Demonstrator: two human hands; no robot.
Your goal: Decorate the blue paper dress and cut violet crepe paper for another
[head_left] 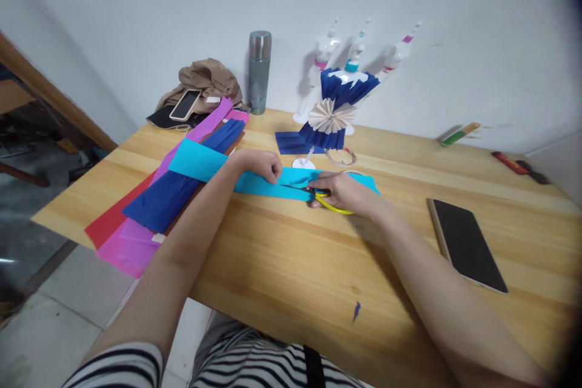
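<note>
One turquoise paper strip lies partly slit; right hand grips yellow-handled scissors; left hand, fingers curled, pinches the strip.

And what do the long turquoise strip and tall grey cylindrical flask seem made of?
Long turquoise strip: probably matte paper; flat, straight-edged, without gloss. Tall grey cylindrical flask: likely metal; the cap gleams silver, the body looks painted.

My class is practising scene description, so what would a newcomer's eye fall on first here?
Probably the bright turquoise paper strip across the middle of the wooden table, the left hand against it and the right hand holding yellow-handled scissors at it. Next, likely the pleated blue paper figure with its pale rosette, standing just beyond the strip.
</note>
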